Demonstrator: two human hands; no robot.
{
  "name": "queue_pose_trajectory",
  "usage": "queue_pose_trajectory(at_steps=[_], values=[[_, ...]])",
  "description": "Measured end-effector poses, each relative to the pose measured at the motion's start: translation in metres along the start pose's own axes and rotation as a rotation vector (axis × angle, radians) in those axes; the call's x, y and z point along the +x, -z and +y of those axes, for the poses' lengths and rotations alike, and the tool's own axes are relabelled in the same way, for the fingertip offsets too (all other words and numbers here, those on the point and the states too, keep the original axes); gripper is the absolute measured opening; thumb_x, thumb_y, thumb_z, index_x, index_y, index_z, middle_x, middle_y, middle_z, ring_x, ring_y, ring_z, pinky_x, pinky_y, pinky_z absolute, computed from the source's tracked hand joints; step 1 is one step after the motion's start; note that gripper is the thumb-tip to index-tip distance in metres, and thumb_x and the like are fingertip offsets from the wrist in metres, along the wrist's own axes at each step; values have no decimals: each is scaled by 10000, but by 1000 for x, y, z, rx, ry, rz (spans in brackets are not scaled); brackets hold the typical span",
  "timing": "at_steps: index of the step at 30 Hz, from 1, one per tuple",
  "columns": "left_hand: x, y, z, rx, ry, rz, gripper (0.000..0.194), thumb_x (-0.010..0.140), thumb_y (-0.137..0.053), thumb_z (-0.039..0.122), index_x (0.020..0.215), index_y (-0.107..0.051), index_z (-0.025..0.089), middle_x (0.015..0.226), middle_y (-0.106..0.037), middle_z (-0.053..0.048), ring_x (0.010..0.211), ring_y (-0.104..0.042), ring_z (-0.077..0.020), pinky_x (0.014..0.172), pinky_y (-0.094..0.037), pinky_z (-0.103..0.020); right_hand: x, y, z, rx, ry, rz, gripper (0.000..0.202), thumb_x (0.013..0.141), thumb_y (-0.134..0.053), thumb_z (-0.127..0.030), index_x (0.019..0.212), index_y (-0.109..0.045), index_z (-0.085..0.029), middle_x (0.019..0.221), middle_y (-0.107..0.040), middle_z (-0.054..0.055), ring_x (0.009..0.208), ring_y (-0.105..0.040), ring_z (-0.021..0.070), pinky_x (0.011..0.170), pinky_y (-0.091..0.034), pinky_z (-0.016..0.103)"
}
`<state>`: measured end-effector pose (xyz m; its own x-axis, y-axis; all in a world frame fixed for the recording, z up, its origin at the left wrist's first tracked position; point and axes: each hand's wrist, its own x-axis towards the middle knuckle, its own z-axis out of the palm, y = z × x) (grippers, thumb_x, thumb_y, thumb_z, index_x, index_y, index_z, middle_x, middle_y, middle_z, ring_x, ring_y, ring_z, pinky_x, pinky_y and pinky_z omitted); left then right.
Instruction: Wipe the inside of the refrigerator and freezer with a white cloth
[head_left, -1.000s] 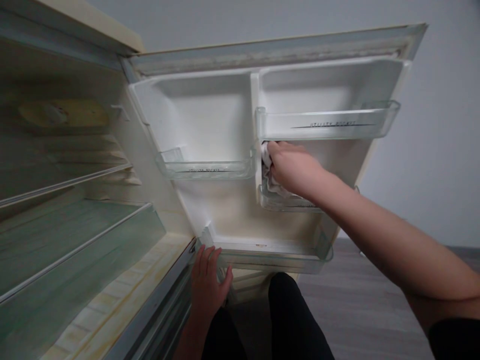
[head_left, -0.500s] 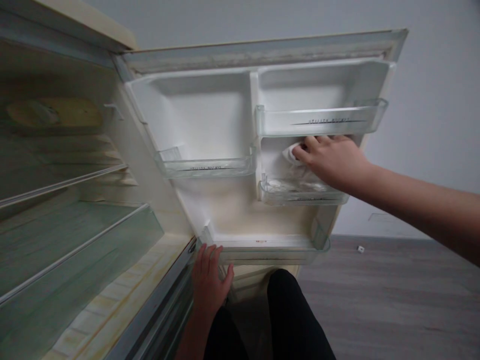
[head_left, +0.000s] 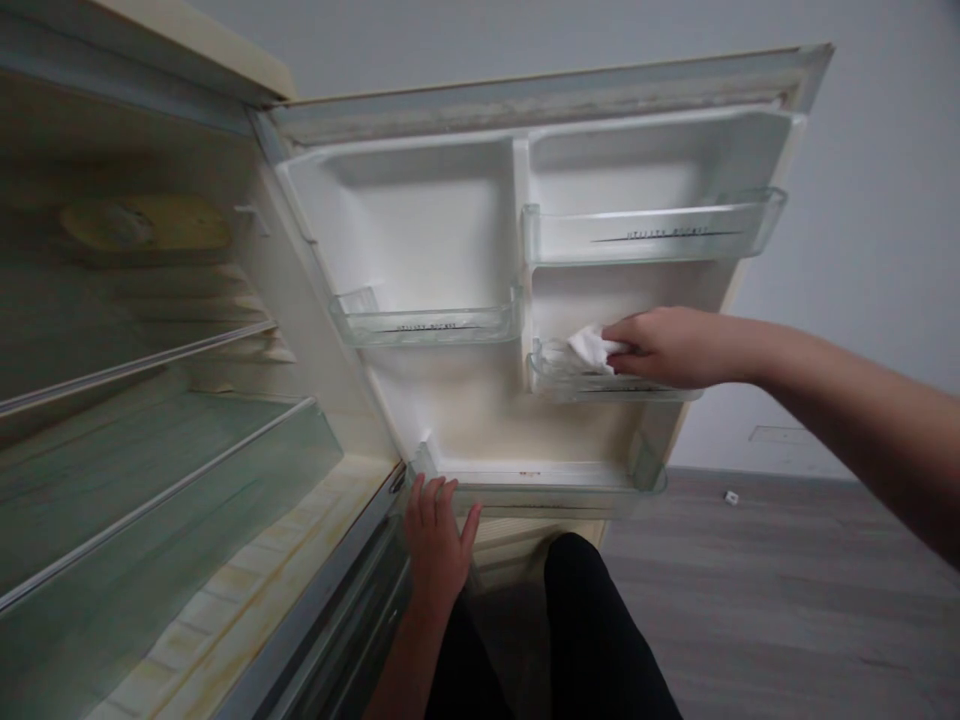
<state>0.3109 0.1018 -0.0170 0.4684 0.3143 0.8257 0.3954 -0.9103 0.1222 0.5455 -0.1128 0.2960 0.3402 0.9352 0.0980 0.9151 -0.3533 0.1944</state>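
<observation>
A crumpled white cloth [head_left: 590,347] is pinched in my right hand [head_left: 667,345], at the clear lower right shelf [head_left: 622,392] of the open fridge door [head_left: 480,400]. Whether it is cloth or paper towel is hard to tell. My left hand [head_left: 439,535] lies with its fingers spread on the left end of the clear bottom door shelf [head_left: 547,500]. Above my right hand sits the upper right door shelf [head_left: 652,235], and a left door shelf [head_left: 431,325] is across the divider.
To the left is the fridge interior with a glass shelf [head_left: 142,365], a greenish drawer [head_left: 187,510] and a yellowish lamp cover [head_left: 146,222]. My black-trousered legs [head_left: 600,620] are below the door. A small white object [head_left: 731,497] lies on the wood-look floor [head_left: 787,590].
My right hand has moved down with the white cloth, from beneath the upper right shelf to the lower right one. My left hand stays at the bottom shelf. The view has shifted slightly.
</observation>
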Motion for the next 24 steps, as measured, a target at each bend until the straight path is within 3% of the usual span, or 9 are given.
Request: queue_pose_trajectory(at_steps=[3,6,9,11,13,17,21,24], values=[[0,0,3,4,2,-7,429,963,-624,377,1314,-507,159,1261,-598,-177,1408,-444,-407,1085,-461,-585,3,-4,-20,132,64,123,237,969,-471,-312,974,-667,-178,889,-681,72,746,-564,185,695,-363,288],[1,2,4,17,-1,-19,430,956,-635,370,1295,-516,133,1257,-600,-190,1398,-446,-415,1098,-451,-587,-9,-20,-46,253,38,408,249,959,-439,-298,995,-656,-183,981,-665,111,850,-579,231,763,-410,330],[0,6,4,10,2,-40,445,952,-635,369,1309,-513,133,1290,-587,-192,1409,-434,-415,1116,-436,-587,-29,-52,-75,484,27,789,290,945,-413,-270,1121,-635,-211,1124,-650,132,1007,-588,274,860,-454,398],[0,8,3,-3,2,-56,443,955,-626,353,1326,-507,139,1318,-576,-189,1433,-415,-407,1134,-421,-583,-35,-79,-90,626,94,922,259,918,-468,-249,1114,-635,-229,1179,-646,126,1050,-589,277,891,-466,415],[-1,8,1,-2,-6,-65,439,955,-623,337,1327,-506,135,1324,-574,-190,1445,-403,-402,1143,-412,-581,-31,-105,-103,778,143,844,223,906,-502,-223,1079,-642,-219,1154,-663,111,999,-604,259,870,-479,394],[-3,6,-1,36,-21,-49,463,942,-640,344,1321,-502,115,1316,-578,-206,1424,-418,-411,1123,-427,-587,-10,-143,-124,1341,-78,739,196,908,-517,-242,1015,-679,-217,957,-714,41,855,-625,219,803,-510,337],[-4,3,1,24,-9,-50,479,936,-643,344,1343,-488,146,1331,-572,-190,1428,-416,-415,1122,-425,-597,0,-160,-140,1954,-303,653,193,809,-683,-321,976,-705,-227,907,-743,14,856,-675,212,754,-549,299],[-4,3,3,13,2,-57,499,934,-651,356,1353,-477,148,1340,-565,-192,1436,-409,-417,1128,-421,-595,7,-163,-137,2289,-341,621,270,733,-756,-346,962,-695,-217,819,-741,13,788,-705,209,711,-582,305]])
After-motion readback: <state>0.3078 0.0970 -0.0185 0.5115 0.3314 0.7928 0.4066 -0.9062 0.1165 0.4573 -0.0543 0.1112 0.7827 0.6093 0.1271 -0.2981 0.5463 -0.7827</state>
